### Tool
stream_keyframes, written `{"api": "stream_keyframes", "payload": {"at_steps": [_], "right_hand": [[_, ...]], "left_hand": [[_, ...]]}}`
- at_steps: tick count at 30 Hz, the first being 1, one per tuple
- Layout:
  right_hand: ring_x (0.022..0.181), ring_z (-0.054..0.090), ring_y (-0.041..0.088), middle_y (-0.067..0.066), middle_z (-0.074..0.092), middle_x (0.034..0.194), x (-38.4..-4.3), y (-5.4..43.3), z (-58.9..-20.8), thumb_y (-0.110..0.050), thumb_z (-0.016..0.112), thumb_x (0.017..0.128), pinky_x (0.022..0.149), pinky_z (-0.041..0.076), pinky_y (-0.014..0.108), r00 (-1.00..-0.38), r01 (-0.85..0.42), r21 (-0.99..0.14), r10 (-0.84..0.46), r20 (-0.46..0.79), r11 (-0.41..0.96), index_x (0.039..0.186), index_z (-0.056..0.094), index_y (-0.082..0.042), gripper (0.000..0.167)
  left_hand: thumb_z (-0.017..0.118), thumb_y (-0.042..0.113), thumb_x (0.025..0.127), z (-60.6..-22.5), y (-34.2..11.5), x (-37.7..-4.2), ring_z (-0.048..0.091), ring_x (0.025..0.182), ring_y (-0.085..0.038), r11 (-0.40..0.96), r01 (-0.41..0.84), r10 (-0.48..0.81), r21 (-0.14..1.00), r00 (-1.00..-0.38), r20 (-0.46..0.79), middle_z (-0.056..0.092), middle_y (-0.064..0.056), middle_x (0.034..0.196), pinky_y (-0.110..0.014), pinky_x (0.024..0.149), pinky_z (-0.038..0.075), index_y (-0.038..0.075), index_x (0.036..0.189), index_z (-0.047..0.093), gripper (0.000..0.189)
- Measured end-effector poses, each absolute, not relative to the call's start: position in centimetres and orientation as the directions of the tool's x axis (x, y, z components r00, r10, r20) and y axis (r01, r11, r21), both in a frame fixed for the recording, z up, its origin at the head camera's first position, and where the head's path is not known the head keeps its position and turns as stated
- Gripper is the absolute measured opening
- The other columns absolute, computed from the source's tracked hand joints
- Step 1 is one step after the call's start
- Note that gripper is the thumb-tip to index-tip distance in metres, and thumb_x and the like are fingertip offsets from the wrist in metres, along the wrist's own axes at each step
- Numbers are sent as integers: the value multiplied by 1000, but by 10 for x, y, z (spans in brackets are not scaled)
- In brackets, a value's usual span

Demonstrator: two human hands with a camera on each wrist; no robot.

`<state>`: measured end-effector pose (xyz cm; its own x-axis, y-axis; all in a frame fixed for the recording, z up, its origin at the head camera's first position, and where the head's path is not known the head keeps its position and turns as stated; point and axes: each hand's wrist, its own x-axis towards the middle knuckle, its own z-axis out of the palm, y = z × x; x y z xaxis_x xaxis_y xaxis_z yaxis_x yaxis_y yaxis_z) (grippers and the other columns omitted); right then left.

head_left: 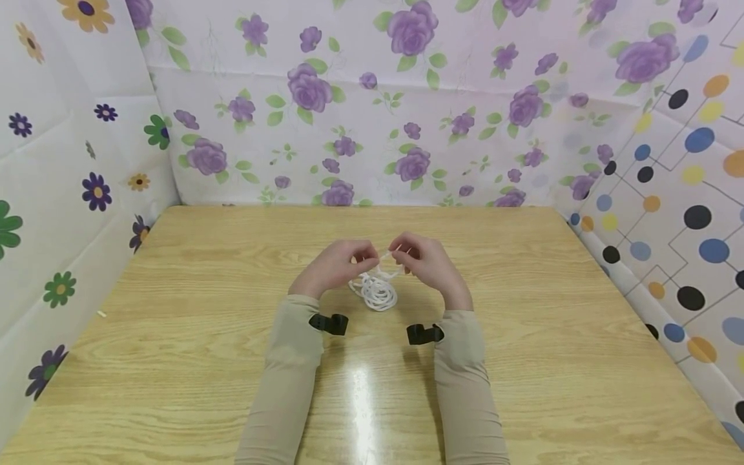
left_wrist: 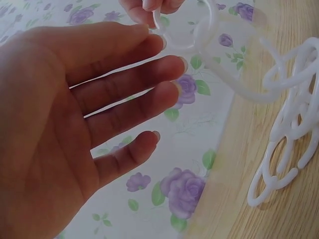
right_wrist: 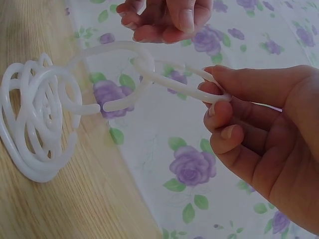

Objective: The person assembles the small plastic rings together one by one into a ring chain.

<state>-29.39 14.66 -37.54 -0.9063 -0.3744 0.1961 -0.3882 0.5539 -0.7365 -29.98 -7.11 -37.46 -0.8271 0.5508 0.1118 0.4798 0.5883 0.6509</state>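
Note:
A chain of white plastic links lies bunched on the table, its heap of links just in front of both hands in the head view. My right hand pinches the end link between thumb and fingertips. From that link a second link, with a small gap in its side, runs down to the heap. My left hand is beside the raised links, fingers gently bent and apart, nothing in its grasp. Seen in the right wrist view, the left hand is a short way off the held link.
The wooden table stretches around the hands. Floral sheeting rises behind it, with patterned sheets on both sides. A tiny pale piece lies by the left edge. Each wrist bears a black camera mount.

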Motion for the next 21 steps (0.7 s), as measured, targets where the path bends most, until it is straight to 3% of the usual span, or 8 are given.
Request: {"api": "stream_keyframes", "payload": {"at_steps": [13,21], "right_hand": [[71,62,36,23,66,92,-298,159,-381,-14,57,98,61,49,29,-921,-357,-751,-343,184,556,107,64,-8,13],[76,62,43,23,64,92,-300,175,-388,-14,56,98,64,49,32,-938,-313,-776,-306,162,547,108,64,-8,14]], "left_hand": [[55,26,98,-385,-81,-305,57,87,-19,627,369,468,686,-882,46,66,-6,96,-33,77,47,11,104,67,20],[55,26,98,-401,-89,-313,60,104,-26,669,258,415,697,-908,-62,67,-13,111,-42,92,48,6,108,66,25]]}}
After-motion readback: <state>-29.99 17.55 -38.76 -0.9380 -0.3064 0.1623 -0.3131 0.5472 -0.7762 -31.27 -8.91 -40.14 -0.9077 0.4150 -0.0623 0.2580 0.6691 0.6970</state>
